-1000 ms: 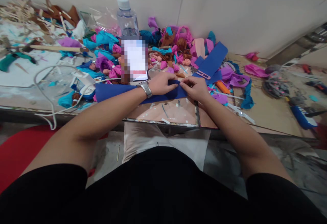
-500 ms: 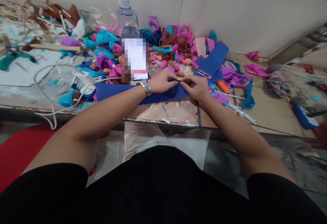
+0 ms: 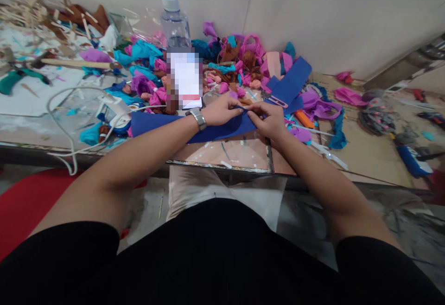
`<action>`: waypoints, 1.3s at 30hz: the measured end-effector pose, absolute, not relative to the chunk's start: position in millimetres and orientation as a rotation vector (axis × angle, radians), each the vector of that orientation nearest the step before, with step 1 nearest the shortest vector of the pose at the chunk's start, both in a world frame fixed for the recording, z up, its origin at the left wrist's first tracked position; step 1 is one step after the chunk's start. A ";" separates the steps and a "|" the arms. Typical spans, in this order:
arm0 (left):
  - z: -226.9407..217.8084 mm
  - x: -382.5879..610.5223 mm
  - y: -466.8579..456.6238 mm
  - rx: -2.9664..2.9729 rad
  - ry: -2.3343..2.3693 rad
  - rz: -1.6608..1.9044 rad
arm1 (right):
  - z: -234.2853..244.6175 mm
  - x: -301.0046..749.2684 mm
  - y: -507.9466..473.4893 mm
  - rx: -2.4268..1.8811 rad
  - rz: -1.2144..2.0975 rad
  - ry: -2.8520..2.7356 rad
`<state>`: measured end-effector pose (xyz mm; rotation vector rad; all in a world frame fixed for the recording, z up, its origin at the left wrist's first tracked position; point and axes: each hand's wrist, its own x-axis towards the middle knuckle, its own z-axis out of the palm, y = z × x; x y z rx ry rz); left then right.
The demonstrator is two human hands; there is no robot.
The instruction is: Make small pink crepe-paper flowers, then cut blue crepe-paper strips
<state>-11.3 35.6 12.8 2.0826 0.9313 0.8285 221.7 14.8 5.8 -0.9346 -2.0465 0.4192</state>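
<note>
A long strip of dark blue crepe paper point(image 3: 156, 123) lies across the table in front of me. My left hand point(image 3: 220, 111), with a metal watch on the wrist, pinches the strip's right end. My right hand point(image 3: 269, 119) meets it there, fingers closed on the same end of the blue paper. Both hands touch each other over the fold. A second blue strip point(image 3: 292, 81) lies just beyond my right hand.
A plastic water bottle point(image 3: 174, 22) stands at the back by the wall. Pink, purple, teal and brown paper scraps point(image 3: 243, 59) are heaped behind my hands. A white glue gun with its cord point(image 3: 114, 108) lies left. Wooden sticks point(image 3: 31, 15) pile at far left.
My hands stay at the same end of the blue strip; the fingers have shifted slightly as they work the fold. Nothing else has moved.
</note>
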 end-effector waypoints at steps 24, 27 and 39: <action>20.4 -9.4 34.0 1.855 0.809 0.985 | 15.6 219.5 12.2 -0.902 0.337 -2.097; 22.0 -10.4 33.8 1.883 0.850 0.993 | 17.4 219.9 10.9 -0.893 0.335 -2.103; 25.3 -12.1 23.1 2.110 0.799 1.001 | 10.8 222.1 14.2 -0.944 0.513 -2.072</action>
